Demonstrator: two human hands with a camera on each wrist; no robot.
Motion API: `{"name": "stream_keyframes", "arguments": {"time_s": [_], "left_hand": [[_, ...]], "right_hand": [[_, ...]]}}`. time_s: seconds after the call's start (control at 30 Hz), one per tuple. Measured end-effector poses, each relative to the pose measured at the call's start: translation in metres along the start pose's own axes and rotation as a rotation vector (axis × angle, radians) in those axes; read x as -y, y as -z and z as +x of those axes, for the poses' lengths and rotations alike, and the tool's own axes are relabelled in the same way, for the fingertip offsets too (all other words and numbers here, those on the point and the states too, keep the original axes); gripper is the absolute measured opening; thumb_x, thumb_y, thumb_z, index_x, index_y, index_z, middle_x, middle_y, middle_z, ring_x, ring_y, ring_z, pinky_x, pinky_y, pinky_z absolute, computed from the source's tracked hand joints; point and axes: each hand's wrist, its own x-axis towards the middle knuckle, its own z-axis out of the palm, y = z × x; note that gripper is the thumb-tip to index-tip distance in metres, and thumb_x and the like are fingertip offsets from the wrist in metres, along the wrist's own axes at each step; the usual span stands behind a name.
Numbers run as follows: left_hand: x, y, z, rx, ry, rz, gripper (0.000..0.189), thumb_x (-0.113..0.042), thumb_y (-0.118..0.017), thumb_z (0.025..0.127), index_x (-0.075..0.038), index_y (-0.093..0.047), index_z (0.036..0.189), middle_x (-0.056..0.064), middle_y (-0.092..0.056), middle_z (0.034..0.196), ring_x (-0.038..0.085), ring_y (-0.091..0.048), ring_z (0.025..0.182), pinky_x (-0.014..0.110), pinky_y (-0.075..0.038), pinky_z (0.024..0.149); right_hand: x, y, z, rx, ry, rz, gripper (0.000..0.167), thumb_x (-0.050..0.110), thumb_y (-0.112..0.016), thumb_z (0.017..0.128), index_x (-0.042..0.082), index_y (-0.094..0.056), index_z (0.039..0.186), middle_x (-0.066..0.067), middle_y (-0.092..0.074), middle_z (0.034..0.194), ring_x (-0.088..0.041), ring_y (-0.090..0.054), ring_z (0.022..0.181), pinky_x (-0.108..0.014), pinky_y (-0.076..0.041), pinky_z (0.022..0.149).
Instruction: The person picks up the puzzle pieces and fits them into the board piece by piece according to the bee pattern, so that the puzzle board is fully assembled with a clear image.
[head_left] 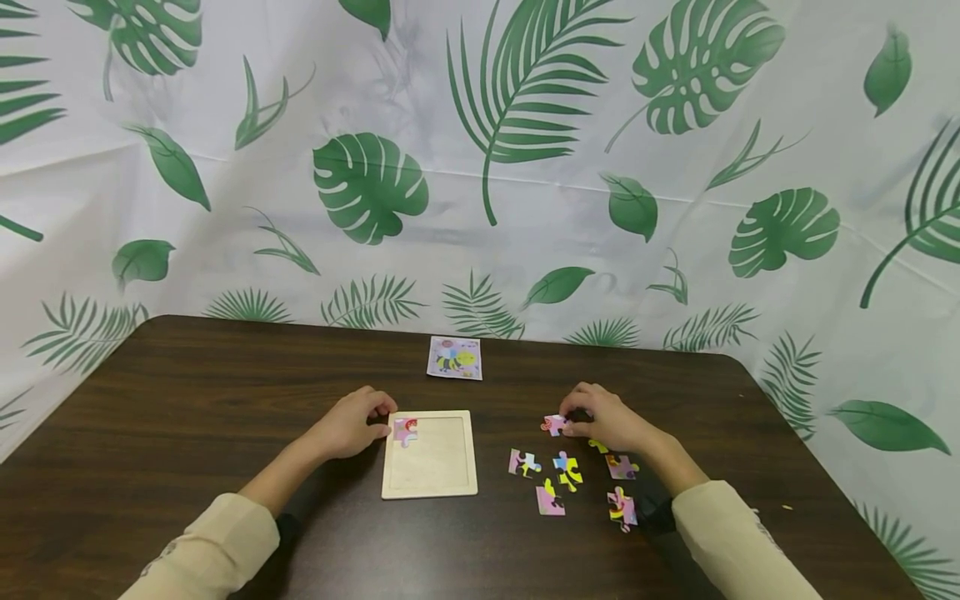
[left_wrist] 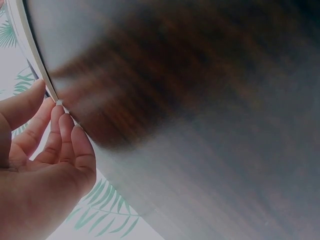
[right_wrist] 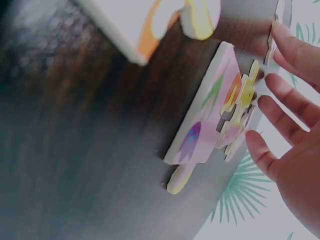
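Observation:
A square wooden puzzle tray (head_left: 438, 462) lies on the table, with one pink puzzle piece (head_left: 403, 431) in its far left corner. My left hand (head_left: 348, 425) grips the tray's left edge near that corner, thumb and bent fingers at the rim (left_wrist: 37, 47). On the right, my right hand (head_left: 609, 421) pinches a pink-and-red puzzle piece (head_left: 552, 424) between thumb and index finger, close over the table. Its other fingers (right_wrist: 287, 117) spread loosely in the right wrist view. Near it lie a yellow piece (head_left: 597, 446), partly hidden by the hand, and a pink-and-purple piece (head_left: 621, 467).
Several more puzzle pieces lie between tray and right forearm, among them a blue-and-yellow piece (head_left: 567, 472), a pink-and-white piece (head_left: 523, 463) and a pink corner piece (head_left: 551, 500). A bee picture card (head_left: 454, 358) lies at the back of the dark table (head_left: 300, 367), before a leaf-patterned curtain (head_left: 540, 233).

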Motion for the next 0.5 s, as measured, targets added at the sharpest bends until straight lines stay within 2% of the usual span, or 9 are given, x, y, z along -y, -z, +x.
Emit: {"name": "stream_keyframes", "arguments": {"time_s": [0.5], "left_hand": [[-0.0029,0.0015,-0.0009,0.018,0.023,-0.002,0.017,0.000,-0.066,0.079,0.000,-0.060,0.095,0.006,-0.051,0.085,0.023,-0.050,0.082,0.039,-0.043,0.076]], "right_hand": [[-0.0031,-0.0007,0.0011,-0.001,-0.028,0.008,0.014,0.020,-0.071,0.080,0.012,-0.063,0.088,0.002,-0.053,0.090,-0.020,-0.048,0.087,-0.041,-0.041,0.078]]}}
